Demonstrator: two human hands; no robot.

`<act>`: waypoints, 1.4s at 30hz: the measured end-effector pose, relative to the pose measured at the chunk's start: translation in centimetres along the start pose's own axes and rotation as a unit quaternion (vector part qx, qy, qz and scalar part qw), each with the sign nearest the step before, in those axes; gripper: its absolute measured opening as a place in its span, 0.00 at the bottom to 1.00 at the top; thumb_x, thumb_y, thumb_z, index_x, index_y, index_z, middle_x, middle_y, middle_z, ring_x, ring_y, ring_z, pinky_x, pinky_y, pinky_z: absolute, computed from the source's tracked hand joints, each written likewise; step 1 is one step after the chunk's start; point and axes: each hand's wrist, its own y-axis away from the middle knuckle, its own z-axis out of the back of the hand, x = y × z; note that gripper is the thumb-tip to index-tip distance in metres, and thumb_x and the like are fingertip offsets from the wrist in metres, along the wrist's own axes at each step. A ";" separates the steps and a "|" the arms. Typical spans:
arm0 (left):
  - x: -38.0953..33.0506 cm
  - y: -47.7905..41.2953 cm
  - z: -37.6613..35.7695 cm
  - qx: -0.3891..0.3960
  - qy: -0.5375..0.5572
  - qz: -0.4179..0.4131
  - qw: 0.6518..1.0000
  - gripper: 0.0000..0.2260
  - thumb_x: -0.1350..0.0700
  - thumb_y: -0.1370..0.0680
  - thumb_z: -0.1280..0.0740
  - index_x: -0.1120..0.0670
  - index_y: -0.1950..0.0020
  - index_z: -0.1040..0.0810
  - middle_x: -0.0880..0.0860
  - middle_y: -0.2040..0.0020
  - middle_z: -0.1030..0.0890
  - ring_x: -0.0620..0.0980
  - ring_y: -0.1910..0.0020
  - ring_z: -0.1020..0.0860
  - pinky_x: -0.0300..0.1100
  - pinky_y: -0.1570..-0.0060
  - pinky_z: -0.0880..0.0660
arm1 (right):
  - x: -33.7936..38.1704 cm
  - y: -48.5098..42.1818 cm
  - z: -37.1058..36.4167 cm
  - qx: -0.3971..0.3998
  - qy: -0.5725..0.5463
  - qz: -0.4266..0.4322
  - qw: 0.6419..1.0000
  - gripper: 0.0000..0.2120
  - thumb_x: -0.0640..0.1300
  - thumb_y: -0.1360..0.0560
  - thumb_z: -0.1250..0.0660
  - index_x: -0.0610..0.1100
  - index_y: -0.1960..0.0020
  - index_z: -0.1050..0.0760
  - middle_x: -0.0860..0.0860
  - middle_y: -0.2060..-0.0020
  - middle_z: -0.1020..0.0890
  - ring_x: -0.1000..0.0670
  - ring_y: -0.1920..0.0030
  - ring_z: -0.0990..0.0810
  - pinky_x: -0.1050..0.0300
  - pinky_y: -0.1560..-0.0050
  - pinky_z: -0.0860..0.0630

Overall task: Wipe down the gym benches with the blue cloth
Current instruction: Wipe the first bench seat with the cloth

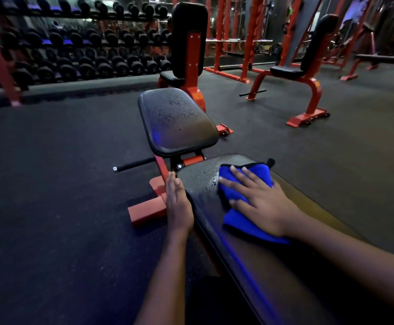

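Observation:
A long black bench pad runs from the lower right toward the middle. The blue cloth with a dark hem lies flat on its far end, and my right hand presses on it with fingers spread. Droplets glisten on the pad just left of the cloth. My left hand rests flat against the pad's left edge, fingers straight. Beyond it sits the bench's black seat pad, speckled with droplets, on a red frame.
Two more red benches with upright black backs stand behind, one in the middle, another at the right. A dumbbell rack fills the back left. Red racks line the back. Dark rubber floor surrounds the bench.

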 end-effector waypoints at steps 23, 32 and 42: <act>-9.1 2.6 -0.6 0.013 -0.234 -0.179 0.956 0.18 0.48 0.18 0.46 0.55 0.41 0.21 0.55 0.43 0.19 0.56 0.41 0.24 0.51 0.37 0.31 | -4.0 -2.9 3.5 -0.180 -0.308 -0.135 0.924 0.14 0.55 0.18 0.42 0.51 0.42 0.21 0.50 0.42 0.18 0.49 0.38 0.22 0.54 0.37 0.29; -9.3 2.4 -4.8 0.169 -0.554 -0.090 0.810 0.30 0.29 0.26 0.43 0.42 0.28 0.32 0.57 0.28 0.32 0.61 0.29 0.37 0.56 0.30 0.41 | -9.2 -1.0 1.1 0.013 -0.276 -0.382 0.882 0.31 0.56 0.15 0.53 0.32 0.25 0.38 0.37 0.24 0.38 0.40 0.24 0.38 0.51 0.27 0.42; -9.8 11.6 -0.4 0.071 -0.511 -0.103 0.850 0.21 0.44 0.23 0.39 0.44 0.31 0.28 0.57 0.36 0.31 0.59 0.39 0.33 0.51 0.43 0.30 | -9.1 -0.5 0.8 -0.006 -0.260 -0.364 0.894 0.29 0.53 0.14 0.55 0.31 0.25 0.38 0.37 0.23 0.39 0.40 0.23 0.39 0.54 0.26 0.43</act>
